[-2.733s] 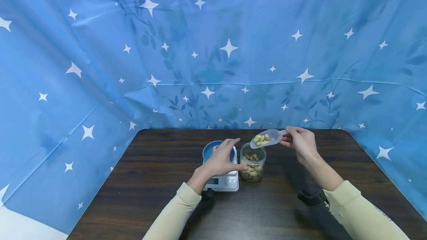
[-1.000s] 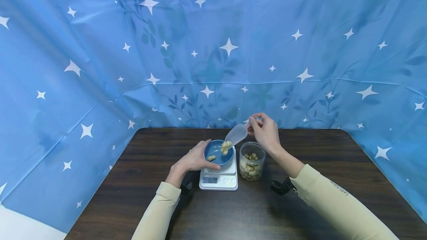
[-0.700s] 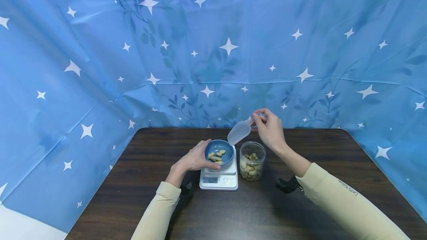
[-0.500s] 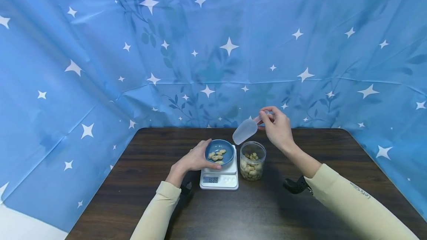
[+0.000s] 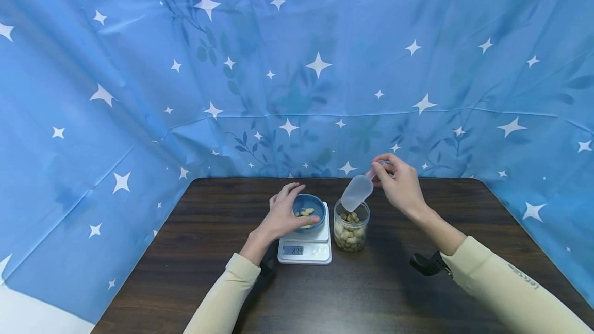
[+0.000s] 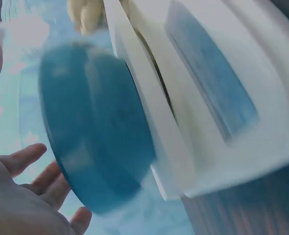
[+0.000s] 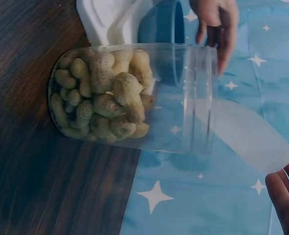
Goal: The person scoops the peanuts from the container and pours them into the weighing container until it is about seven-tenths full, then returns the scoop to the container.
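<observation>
On the dark tabletop (image 5: 371, 293), the left hand (image 5: 282, 214), fingers spread, could nudge the nearby bowl (image 6: 95, 127) off the scale (image 5: 320, 255), while the right hand (image 5: 402, 187) pinches the scoop (image 5: 357, 193) over the jar (image 7: 176, 133).

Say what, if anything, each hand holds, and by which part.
Right hand: translucent white plastic scoop, pinched by its handle. Left hand: nothing; open near the round blue bowl.

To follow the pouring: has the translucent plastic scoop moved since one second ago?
Yes: in the head view, the translucent scoop moved right, from above the round blue bowl to the unmoved clear cylindrical jar.
</observation>
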`<state>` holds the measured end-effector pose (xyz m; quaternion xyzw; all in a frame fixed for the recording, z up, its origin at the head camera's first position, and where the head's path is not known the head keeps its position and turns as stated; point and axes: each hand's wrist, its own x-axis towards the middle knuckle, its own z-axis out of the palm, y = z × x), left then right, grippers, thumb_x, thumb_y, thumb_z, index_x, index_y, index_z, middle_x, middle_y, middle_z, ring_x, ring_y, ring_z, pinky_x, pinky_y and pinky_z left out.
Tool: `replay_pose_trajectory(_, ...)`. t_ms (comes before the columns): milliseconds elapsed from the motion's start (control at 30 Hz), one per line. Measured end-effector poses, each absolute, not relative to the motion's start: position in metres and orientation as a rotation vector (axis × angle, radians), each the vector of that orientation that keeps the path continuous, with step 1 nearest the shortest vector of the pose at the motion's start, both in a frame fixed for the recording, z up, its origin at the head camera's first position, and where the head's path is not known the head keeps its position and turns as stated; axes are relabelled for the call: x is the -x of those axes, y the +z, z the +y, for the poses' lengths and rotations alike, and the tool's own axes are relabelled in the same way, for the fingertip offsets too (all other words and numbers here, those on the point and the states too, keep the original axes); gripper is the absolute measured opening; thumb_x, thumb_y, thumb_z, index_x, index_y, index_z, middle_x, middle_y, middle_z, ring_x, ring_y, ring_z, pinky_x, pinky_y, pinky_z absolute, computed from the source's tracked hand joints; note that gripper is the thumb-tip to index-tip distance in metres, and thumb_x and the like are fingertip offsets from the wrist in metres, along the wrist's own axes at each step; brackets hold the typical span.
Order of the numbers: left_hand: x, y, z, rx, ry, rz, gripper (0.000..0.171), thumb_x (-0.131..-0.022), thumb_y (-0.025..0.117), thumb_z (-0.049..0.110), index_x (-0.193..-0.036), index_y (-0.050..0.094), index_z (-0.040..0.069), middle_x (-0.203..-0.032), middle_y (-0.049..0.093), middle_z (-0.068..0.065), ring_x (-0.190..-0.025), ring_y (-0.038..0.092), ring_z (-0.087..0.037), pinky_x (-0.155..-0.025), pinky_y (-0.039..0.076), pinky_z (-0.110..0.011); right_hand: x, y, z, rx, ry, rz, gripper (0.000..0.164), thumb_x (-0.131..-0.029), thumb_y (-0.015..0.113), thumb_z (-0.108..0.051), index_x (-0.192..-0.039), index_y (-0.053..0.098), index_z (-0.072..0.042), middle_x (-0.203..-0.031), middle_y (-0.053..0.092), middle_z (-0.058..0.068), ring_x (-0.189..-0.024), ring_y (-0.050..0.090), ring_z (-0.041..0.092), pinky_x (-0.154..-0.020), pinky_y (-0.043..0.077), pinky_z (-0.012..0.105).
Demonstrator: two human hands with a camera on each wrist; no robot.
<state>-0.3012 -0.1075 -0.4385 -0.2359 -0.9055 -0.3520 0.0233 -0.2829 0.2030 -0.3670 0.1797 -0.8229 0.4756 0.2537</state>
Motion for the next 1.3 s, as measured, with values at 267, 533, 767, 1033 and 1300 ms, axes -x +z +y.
replay_pose_trajectory(267, 0.29, -0.435, -0.072, 0.914, -0.997, -2.768, 0.094, -0.085, 0.077, 0.061, -0.158, 0.039, 0.015, -0.155, 0.043, -0.006, -0.141, 0.042, -0.024, -0.117, 0.019, -0.059, 0.282, -0.376, 0.196, -0.701, 1.001, -2.231, 0.009, -0.106, 0.059, -0.009, -0.106, 0.065, -0.003, -0.083, 0.075, 0.004, -0.042, 0.049, 0.007, -0.039, 0.036, 0.023)
replay_pose_trajectory(533, 0.283, -0.435, -0.044, 0.966, -1.018, -2.798, 0.096, -0.085, 0.077, 0.061, -0.158, 0.038, 0.013, -0.153, 0.049, -0.004, -0.137, 0.048, -0.019, -0.116, 0.023, -0.057, 0.281, -0.384, 0.189, -0.927, 0.673, -2.195, 0.01, -0.097, 0.069, -0.001, -0.106, 0.067, -0.005, -0.088, 0.072, 0.003, -0.064, 0.061, 0.007, -0.055, 0.05, 0.03)
replay_pose_trajectory(767, 0.285, -0.437, -0.033, 1.0, -1.0, -2.796, 0.097, -0.085, 0.081, 0.056, -0.158, 0.039, 0.008, -0.151, 0.051, -0.005, -0.134, 0.05, -0.02, -0.114, 0.026, -0.058, 0.284, -0.396, 0.185, -1.051, 0.515, -2.129, 0.022, -0.088, 0.077, 0.0, -0.106, 0.066, -0.008, -0.084, 0.067, 0.001, -0.064, 0.061, 0.01, -0.054, 0.05, 0.028)
replay_pose_trajectory(1033, 0.287, -0.44, -0.031, 0.998, -0.979, -2.793, 0.09, -0.084, 0.083, 0.052, -0.155, 0.043, 0.013, -0.143, 0.058, -0.003, -0.128, 0.055, -0.018, -0.113, 0.03, -0.055, 0.287, -0.409, 0.182, -1.029, 0.609, -2.155, 0.015, -0.092, 0.075, -0.001, -0.104, 0.067, -0.008, -0.085, 0.067, 0.001, -0.067, 0.062, 0.009, -0.058, 0.051, 0.03)
replay_pose_trajectory(1300, 0.288, -0.439, -0.03, 1.011, -1.021, -2.774, 0.089, -0.083, 0.085, 0.049, -0.153, 0.045, 0.011, -0.141, 0.06, -0.007, -0.124, 0.058, -0.018, -0.112, 0.033, -0.054, 0.284, -0.411, 0.175, -0.883, 0.655, -2.265, 0.006, -0.098, 0.069, -0.005, -0.103, 0.066, -0.007, -0.077, 0.066, -0.003, -0.057, 0.052, 0.002, -0.052, 0.045, 0.027)
